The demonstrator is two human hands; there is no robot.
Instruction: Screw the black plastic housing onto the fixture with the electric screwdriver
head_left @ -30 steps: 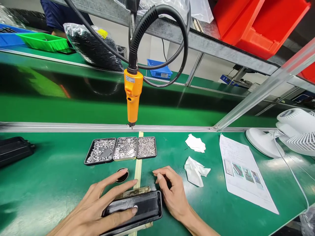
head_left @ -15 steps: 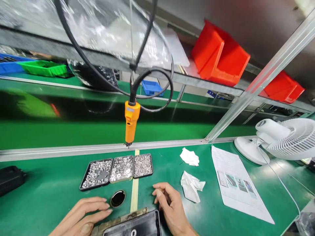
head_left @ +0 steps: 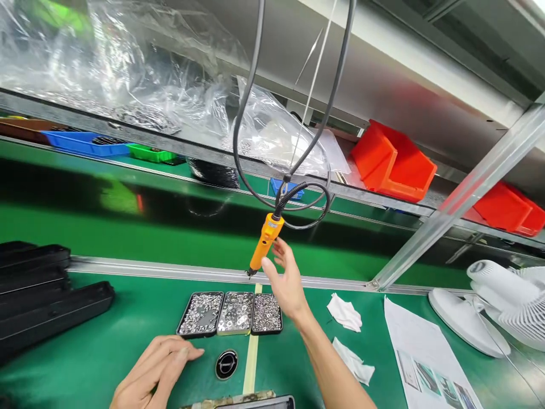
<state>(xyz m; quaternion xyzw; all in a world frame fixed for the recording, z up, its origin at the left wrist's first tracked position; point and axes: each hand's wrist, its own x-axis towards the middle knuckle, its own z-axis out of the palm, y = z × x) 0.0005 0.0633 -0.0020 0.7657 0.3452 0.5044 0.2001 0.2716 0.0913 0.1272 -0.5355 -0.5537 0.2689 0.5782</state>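
At a green counter (head_left: 68,363), beneath a metal shelf (head_left: 191,145). With right grip (head_left: 287,287) raised, palm turned left, thumb and fingers spread at the right side of an orange screwdriver (head_left: 264,241); cannot tell whether touching. Hung on a black cable (head_left: 260,23), just far-left of that grip and well apart from the other, slanting in long axis from upper right to lower left. Stretched from the near right, past three trays (head_left: 234,332). With left grip (head_left: 155,372) low, loosely curled, left of a round badge (head_left: 226,364); cannot tell whether holding anything.
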